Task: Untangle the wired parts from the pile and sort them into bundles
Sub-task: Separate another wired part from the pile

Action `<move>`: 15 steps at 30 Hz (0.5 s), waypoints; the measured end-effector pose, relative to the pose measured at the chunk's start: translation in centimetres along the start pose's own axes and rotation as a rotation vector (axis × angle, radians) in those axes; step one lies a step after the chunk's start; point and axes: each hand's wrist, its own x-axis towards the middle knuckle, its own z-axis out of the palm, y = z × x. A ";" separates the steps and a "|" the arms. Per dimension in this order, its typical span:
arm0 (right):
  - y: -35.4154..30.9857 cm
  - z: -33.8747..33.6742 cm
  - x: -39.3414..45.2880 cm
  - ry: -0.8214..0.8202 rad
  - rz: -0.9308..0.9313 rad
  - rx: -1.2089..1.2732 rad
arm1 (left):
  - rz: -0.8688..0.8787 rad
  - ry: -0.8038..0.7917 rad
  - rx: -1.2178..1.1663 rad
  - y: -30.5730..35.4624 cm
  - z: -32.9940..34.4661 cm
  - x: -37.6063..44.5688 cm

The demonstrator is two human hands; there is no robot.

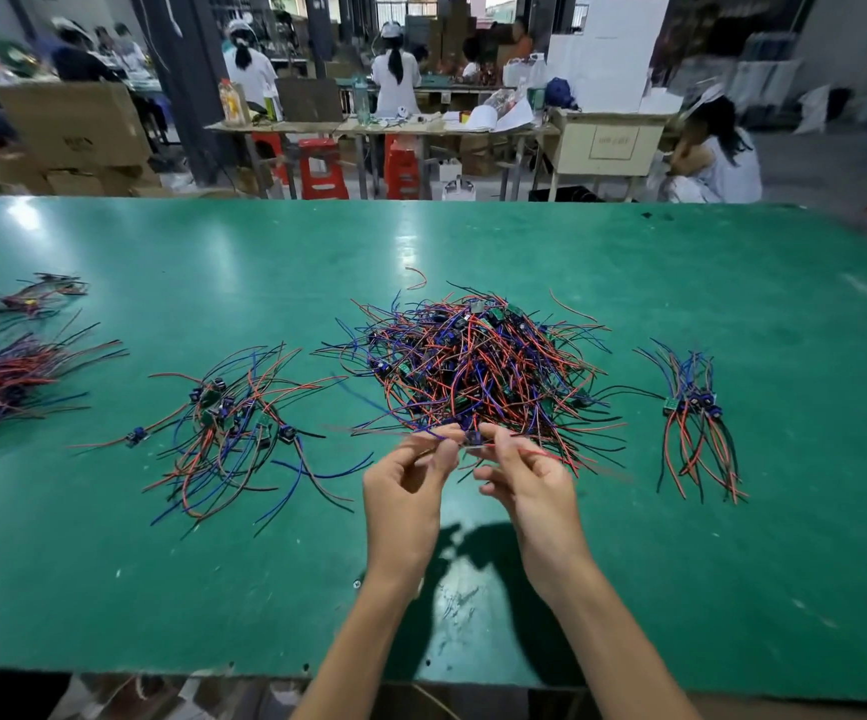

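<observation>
A big tangled pile (478, 361) of red, blue and black wires with small green boards lies mid-table. Just in front of it, above the table, my left hand (405, 485) pinches a blue wire and my right hand (530, 480) pinches a red wire; both belong to one small wired part (470, 440) held between them, blurred. A looser heap (234, 428) lies to the left. A tidy bundle (696, 423) lies to the right, boards together, wires fanned toward me. Two more bundles sit at the far left, one nearer (5, 381) and one farther back (31, 298).
The green table (161, 589) has its front edge close to me. A single red wire (416, 278) lies behind the pile. Beyond the table are red stools (319, 168), cardboard boxes (73, 127), workbenches and several seated people.
</observation>
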 end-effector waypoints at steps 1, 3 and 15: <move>-0.1 -0.1 0.5 0.012 0.000 0.018 | 0.046 -0.051 0.045 -0.2 -0.5 -0.1; -0.4 -0.5 1.2 0.003 0.047 0.062 | 0.171 -0.161 0.220 -0.6 -1.7 0.1; 1.0 -3.7 2.7 -0.315 -0.043 -0.383 | -0.583 -0.452 0.044 -0.5 -0.9 -0.1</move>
